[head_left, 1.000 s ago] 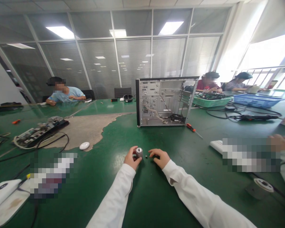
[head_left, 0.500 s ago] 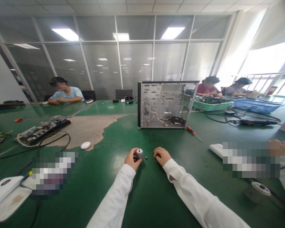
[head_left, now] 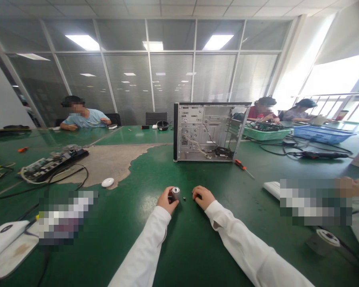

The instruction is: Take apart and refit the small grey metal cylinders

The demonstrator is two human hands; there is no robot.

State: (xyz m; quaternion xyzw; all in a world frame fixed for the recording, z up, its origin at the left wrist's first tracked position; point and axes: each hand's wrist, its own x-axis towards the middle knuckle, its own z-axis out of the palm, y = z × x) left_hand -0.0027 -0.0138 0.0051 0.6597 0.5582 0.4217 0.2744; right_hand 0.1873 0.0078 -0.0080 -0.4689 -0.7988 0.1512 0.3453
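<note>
My left hand (head_left: 166, 201) is closed round the side of a small grey metal cylinder (head_left: 176, 193), which stands upright. Its top face shows dark holes. Just right of the cylinder, a tiny dark metal piece (head_left: 184, 198) lies on the green table (head_left: 155, 171). My right hand (head_left: 204, 196) rests on the table to the right of that piece, apart from it. Its fingers are loosely bent, with a gap beside the thumb, and I see nothing held there.
Beyond my hands stands an open computer case (head_left: 209, 131), with an orange-handled screwdriver (head_left: 241, 164) at its right corner. To the left lie a white oval object (head_left: 107, 182) and a circuit assembly (head_left: 54, 162). A larger metal cylinder (head_left: 324, 241) stands right, near another person's hand (head_left: 357, 189).
My right hand has shifted very slightly left. My left hand and the cylinder stay where they were. Across the table, a person in light blue has raised one hand.
</note>
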